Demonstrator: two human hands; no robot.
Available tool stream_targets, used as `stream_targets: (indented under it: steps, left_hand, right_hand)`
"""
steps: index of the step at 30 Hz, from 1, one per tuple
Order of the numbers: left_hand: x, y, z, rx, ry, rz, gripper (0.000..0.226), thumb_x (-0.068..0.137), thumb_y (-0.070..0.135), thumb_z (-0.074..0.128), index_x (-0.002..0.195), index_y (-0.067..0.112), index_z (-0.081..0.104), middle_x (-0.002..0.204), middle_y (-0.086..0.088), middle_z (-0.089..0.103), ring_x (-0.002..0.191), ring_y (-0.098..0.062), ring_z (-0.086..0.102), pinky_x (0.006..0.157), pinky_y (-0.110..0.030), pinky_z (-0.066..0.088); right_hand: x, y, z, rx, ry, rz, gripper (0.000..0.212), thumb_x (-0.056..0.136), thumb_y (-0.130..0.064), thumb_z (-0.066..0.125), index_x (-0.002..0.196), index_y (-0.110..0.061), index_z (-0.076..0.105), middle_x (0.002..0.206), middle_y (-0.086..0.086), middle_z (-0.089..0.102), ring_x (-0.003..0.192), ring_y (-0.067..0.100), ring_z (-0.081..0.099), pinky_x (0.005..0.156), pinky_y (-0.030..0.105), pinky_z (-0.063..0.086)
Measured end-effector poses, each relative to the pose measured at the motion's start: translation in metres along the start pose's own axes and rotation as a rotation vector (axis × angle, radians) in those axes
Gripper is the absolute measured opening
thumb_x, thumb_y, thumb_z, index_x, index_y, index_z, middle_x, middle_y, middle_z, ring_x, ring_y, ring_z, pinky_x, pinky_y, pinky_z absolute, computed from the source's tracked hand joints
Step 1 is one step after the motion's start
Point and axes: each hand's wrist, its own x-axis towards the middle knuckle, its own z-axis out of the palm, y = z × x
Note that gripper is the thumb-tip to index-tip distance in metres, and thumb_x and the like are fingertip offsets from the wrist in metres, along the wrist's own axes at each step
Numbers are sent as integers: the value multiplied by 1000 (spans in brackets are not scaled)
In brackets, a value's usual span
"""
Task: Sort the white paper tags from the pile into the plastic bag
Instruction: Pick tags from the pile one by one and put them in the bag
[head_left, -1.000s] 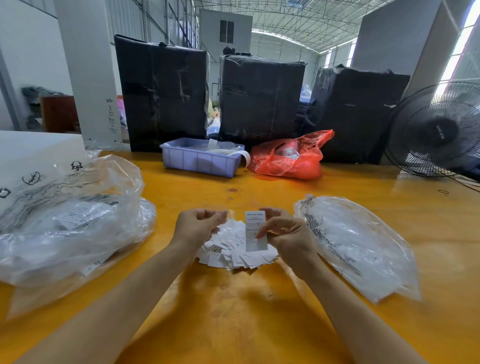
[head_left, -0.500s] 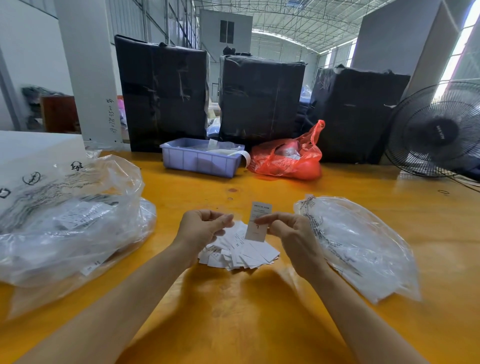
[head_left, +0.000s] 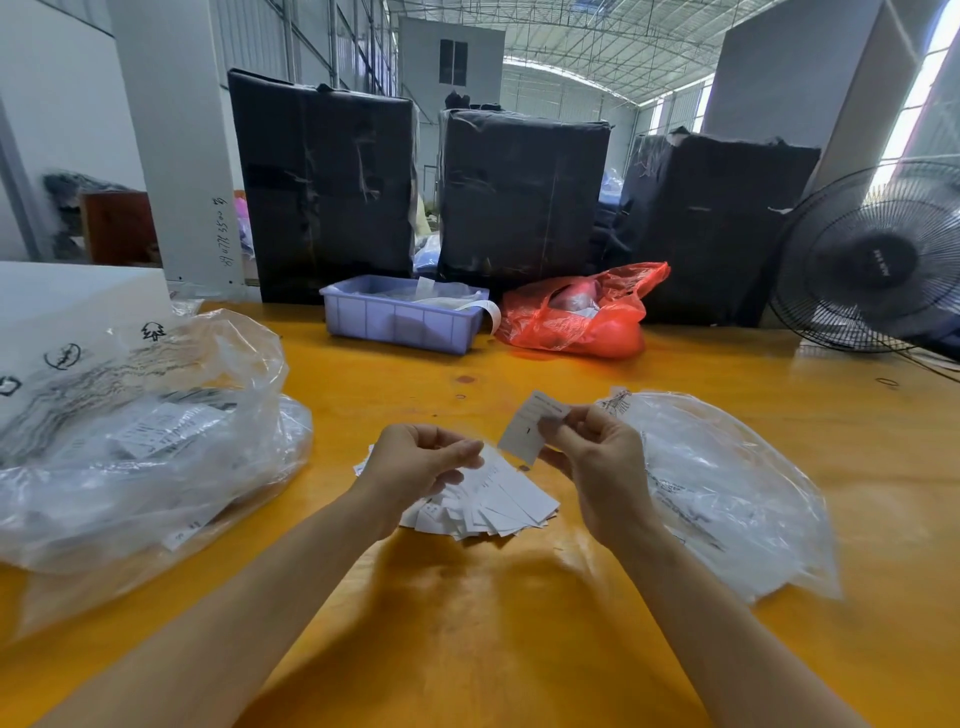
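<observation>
A fanned pile of white paper tags (head_left: 498, 501) lies on the yellow table between my hands. My right hand (head_left: 597, 467) pinches one white tag (head_left: 530, 428), lifted and tilted, just left of a clear plastic bag (head_left: 727, 493) that holds more tags. My left hand (head_left: 421, 462) hovers over the left part of the pile with its fingers curled; whether it holds a tag cannot be told.
A large crumpled clear bag (head_left: 135, 431) with printed papers fills the table's left. At the back stand a purple tray (head_left: 402, 317), a red plastic bag (head_left: 576, 317), three black wrapped bales (head_left: 519, 197) and a black fan (head_left: 872, 260) at right.
My right hand has lifted the tag off the pile and carried it up and to the right, toward the clear bag. My left hand stays over the pile.
</observation>
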Motion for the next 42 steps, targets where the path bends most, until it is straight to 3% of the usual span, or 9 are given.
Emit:
stream_targets:
  steps: [3,6,12,18,28,32,38,42]
  left_hand:
    - [-2,2,3,-13,-44,-24,7,76,15,74,76,10,70,67,0,72,49,-5,56,44,-15,40]
    - [-4,3,6,-30,-62,-61,7,75,14,74,76,9,70,65,0,71,47,-4,56,44,-16,41]
    - [-5,5,7,-107,-62,-123,9,69,9,76,74,8,70,59,0,68,47,-8,52,43,-16,41]
    - [-4,6,6,-118,-48,-141,7,69,7,77,71,8,71,57,0,66,49,-10,48,42,-17,40]
    - [-5,6,7,-88,-41,-150,4,73,8,76,73,9,72,57,1,66,49,-10,45,46,-19,37]
    - [-6,7,6,-49,-48,-149,7,71,12,77,77,9,73,59,2,67,51,-9,49,45,-16,40]
    - [-5,6,7,-59,-69,-152,6,71,10,78,74,9,73,60,-1,68,50,-9,49,43,-17,39]
    - [-5,5,6,-43,-78,-136,3,74,10,77,72,11,74,61,0,68,49,-9,49,44,-17,38]
  right_hand:
    - [4,-2,-4,67,89,54,10,84,-7,66,81,-16,62,71,-3,68,66,10,60,61,24,47]
    - [3,-4,-5,107,61,50,9,84,-2,65,86,-10,63,75,4,67,59,10,64,56,21,50]
    - [-2,-4,0,-68,-63,-70,13,84,2,65,90,-8,60,85,14,68,68,23,70,65,29,58]
    - [-4,-4,1,-175,-68,-115,8,84,-1,66,85,-9,64,84,15,70,69,24,71,66,33,59]
    - [-4,-2,1,-286,-81,-125,11,83,-2,68,82,-12,67,75,8,70,60,11,67,56,18,51]
    - [-2,-4,0,-239,0,-166,10,82,-4,69,81,-14,67,75,6,70,60,11,66,58,19,53]
    - [-4,-1,1,-346,-53,-171,9,82,-3,69,79,-11,65,74,9,69,63,15,65,60,27,55]
    - [-3,-4,0,-276,14,-206,9,81,-4,69,79,-11,66,73,5,68,58,8,64,57,19,53]
